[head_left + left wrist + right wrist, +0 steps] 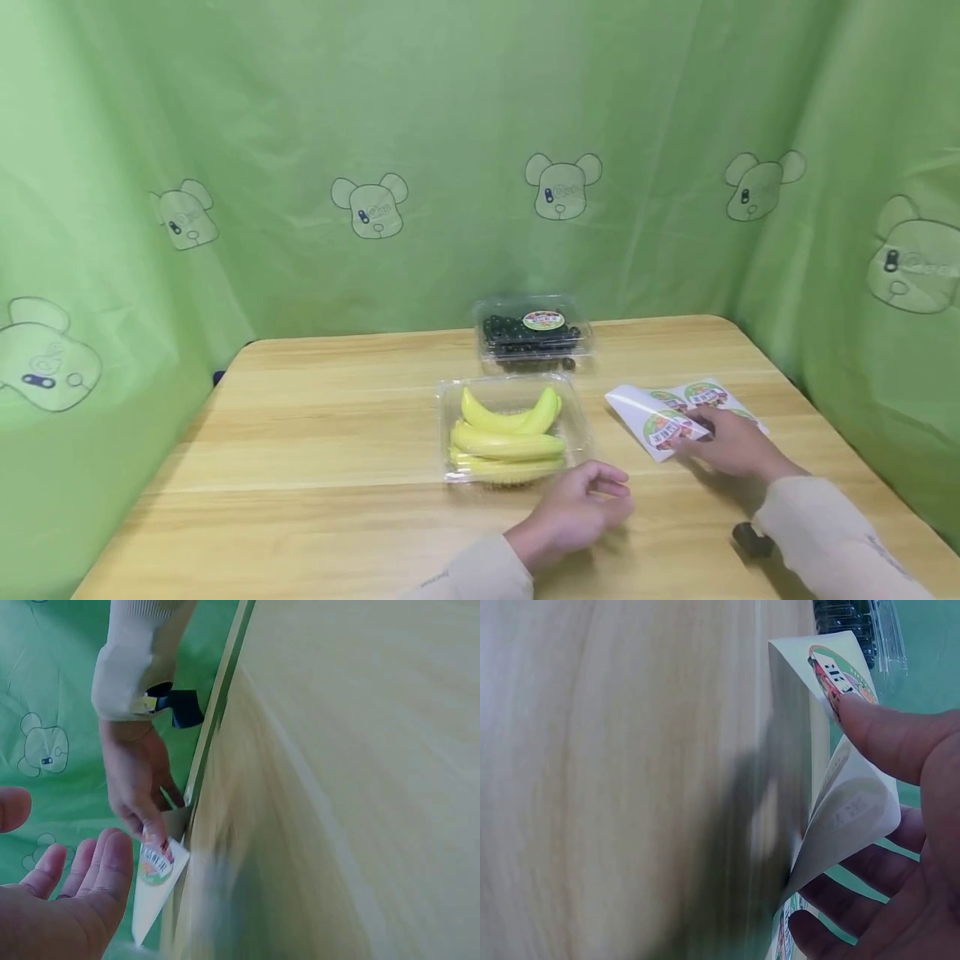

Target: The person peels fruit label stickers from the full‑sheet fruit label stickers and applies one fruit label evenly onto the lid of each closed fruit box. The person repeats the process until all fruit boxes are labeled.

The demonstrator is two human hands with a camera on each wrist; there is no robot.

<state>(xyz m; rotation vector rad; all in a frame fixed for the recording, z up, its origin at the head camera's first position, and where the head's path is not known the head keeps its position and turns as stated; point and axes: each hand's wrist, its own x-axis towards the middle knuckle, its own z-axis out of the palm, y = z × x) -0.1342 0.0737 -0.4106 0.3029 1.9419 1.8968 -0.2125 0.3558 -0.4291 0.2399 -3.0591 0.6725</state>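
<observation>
My right hand (731,450) grips a white sheet of round fruit-label stickers (847,817) over the table's right side. In the right wrist view the thumb lies on a label and the sheet curls, with other fingers behind it. A printed label (156,864) also shows on the sheet in the left wrist view. My left hand (577,508) holds nothing, its fingers loosely bent, near the front right corner of a clear plastic box (447,400). Several yellow bananas (510,446) lie inside that box.
Behind it, near the back edge, stands a closed clear box (491,354) of dark round fruit, with an oval label (543,320) on its lid. The wooden table (315,442) is enclosed by green curtains (450,100). A small black device (752,540) sits by the right cuff.
</observation>
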